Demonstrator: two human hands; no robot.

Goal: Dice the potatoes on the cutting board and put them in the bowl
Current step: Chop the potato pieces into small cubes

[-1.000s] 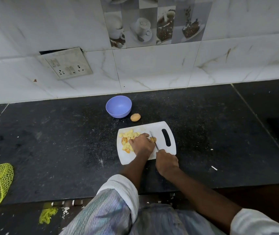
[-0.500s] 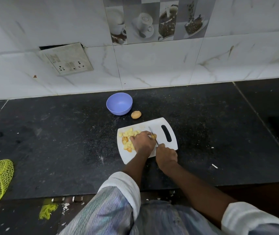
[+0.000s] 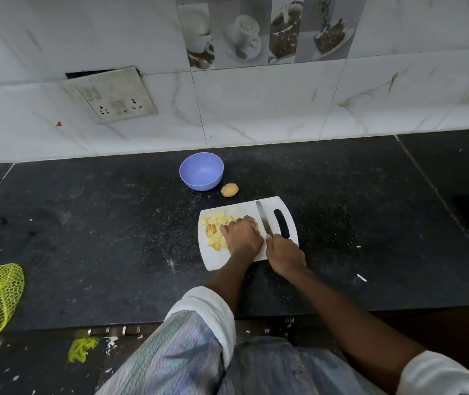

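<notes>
White board (image 3: 270,206) mid-counter carries our dice (image 3: 216,228). Left hand (image 3: 241,234) curls over potato piece; right hand (image 3: 284,254) grips knife (image 3: 264,220). We tuck fingertips, cut straight down. Bowl (image 3: 201,171) empty behind board, whole potato (image 3: 229,190) beside it.

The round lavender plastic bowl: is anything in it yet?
Empty. The round lavender plastic bowl shows only its bare inside; the yellow diced potato pieces lie on the white plastic cutting board.
</notes>
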